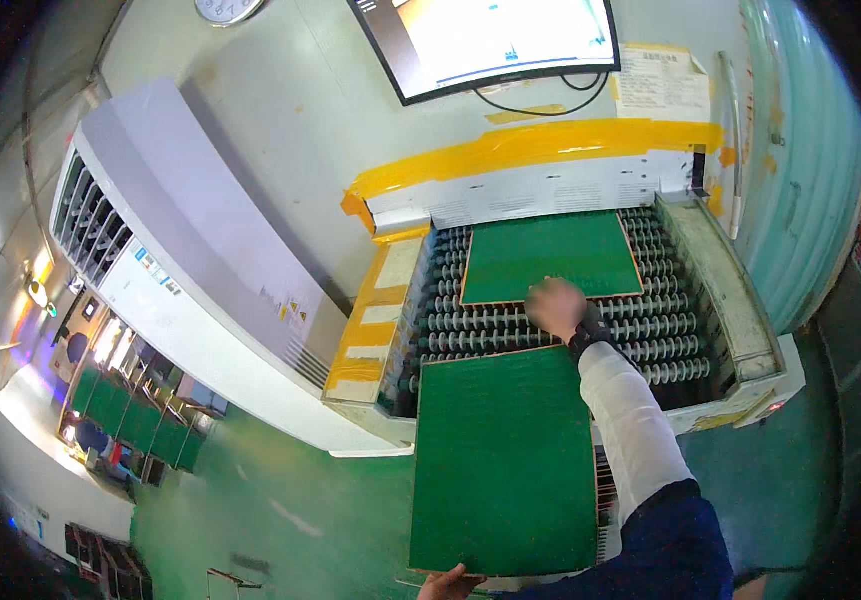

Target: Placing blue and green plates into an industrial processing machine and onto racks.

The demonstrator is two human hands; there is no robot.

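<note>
A flat green panel with a thin copper-coloured edge lies before me, its far end over the near end of a roller conveyor. My left hand grips its near edge, thumb on top, the other fingers mostly hidden. A second green panel rests farther in on the conveyor's ridged rollers. My right hand is at that panel's near edge, arm stretched forward. Blur hides its fingers, so I cannot tell whether it holds or just touches the edge. A dark band circles the right wrist.
Side rails flank the rollers, the left one patched with yellow tape. A white guard stands behind. To the left rises a tall white cabinet unit; a screen hangs above. More green panels are at far left.
</note>
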